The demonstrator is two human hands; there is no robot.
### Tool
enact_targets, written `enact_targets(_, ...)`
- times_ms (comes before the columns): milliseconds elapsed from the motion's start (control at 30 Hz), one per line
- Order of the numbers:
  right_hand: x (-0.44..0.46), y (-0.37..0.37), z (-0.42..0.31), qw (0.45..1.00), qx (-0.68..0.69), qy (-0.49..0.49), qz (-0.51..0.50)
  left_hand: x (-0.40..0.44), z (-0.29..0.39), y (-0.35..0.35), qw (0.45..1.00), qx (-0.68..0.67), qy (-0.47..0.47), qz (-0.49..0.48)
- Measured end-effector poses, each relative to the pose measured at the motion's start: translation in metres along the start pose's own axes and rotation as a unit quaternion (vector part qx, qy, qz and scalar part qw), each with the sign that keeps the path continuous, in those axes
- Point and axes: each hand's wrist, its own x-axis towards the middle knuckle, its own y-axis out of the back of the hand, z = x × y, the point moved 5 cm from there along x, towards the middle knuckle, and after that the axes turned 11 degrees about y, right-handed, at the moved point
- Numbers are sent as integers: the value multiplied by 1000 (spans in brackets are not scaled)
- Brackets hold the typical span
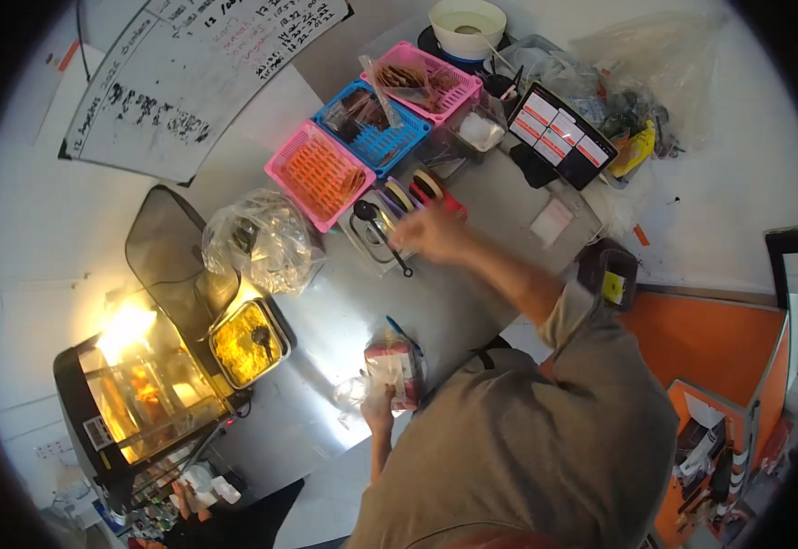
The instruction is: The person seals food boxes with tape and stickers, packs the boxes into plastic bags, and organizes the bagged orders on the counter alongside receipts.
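Observation:
A clear-wrapped red and white package (393,368) lies near the table's front edge. My left hand (379,408) grips its near left side, beside crumpled clear plastic. Farther forward, my right hand (425,234) is smeared by motion, so its fingers cannot be made out. It is just in front of the tape rolls (427,186) on their red and purple holders. Left of that hand, a black ladle (367,212) lies across a metal container (362,240). A blue pen (395,325) shows just beyond the package.
Pink (310,215) and blue baskets (399,151) stand at the back, near a tablet (561,135) and a white bowl (469,27). Left are a plastic bag (271,240), a tray of yellow food (242,343) and a lit display case (147,393). A co-worker's hands (188,503) show lower left.

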Motion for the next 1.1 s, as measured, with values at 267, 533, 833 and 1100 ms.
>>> enact_targets(267, -173, -231, 16, 942, -209, 13, -263, 10, -11, 23, 899, 338, -277, 31)
enact_targets(533, -179, -252, 1, 929, -154, 19, -337, 11, -22, 46, 986, 107, -83, -94)
enact_targets(833, -187, -272, -12, 974, -162, -33, -154, 33, -28, 58, 982, 142, -105, -72)
enact_targets(1100, -186, -272, -17, 984, -88, -46, -148, 14, -3, 62, 994, -4, 78, -82)
